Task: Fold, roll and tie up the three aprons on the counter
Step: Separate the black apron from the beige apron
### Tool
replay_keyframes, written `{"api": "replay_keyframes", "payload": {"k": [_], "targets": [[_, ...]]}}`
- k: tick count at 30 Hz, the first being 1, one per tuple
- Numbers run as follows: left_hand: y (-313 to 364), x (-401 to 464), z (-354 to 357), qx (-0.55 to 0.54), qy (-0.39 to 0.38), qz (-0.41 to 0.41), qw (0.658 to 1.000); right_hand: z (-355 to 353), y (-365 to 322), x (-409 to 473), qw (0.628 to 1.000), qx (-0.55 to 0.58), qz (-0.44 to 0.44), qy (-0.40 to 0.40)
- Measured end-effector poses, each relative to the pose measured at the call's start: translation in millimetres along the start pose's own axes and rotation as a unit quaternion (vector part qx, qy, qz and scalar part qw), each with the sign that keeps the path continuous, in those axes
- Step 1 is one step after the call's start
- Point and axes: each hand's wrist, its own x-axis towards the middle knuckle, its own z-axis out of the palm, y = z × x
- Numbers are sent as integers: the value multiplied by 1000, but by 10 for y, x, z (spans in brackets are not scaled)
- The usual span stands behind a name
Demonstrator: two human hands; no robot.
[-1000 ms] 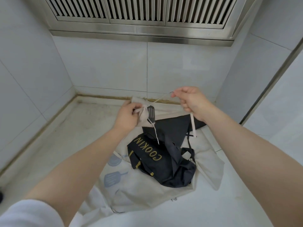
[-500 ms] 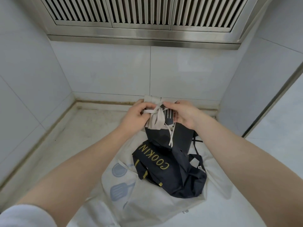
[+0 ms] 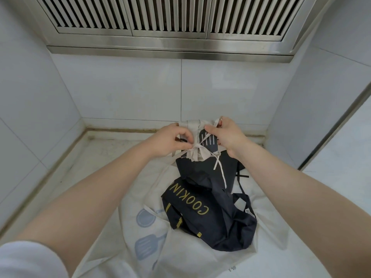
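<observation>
Since 0.5 s ago our right hand rose to pinch a strap end, left hand pinching the knot on the upright rolled apron between them.

I am looking down at a pale marbled counter, which is sitting in a tiled alcove. White wall tiles are running behind it and along both sides, with a vertical grout line dividing the back wall near the middle. A brownish, stained seam is tracing the joint where the counter is meeting the back wall. Overhead, a steel hood is hanging across the alcove, its slatted vent showing dark gaps between the bars. At the right, a dark metal strip is running diagonally along the side wall's edge.
</observation>
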Motion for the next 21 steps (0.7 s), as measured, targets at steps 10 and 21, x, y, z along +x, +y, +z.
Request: {"api": "replay_keyframes", "payload": {"k": [10, 21], "targets": [[42, 59, 67, 57, 47, 54, 996, -126, -31, 72, 998, 57, 27, 22], [144, 136, 247, 370, 316, 97, 868, -113, -72, -37, 999, -8, -36, 21]]}}
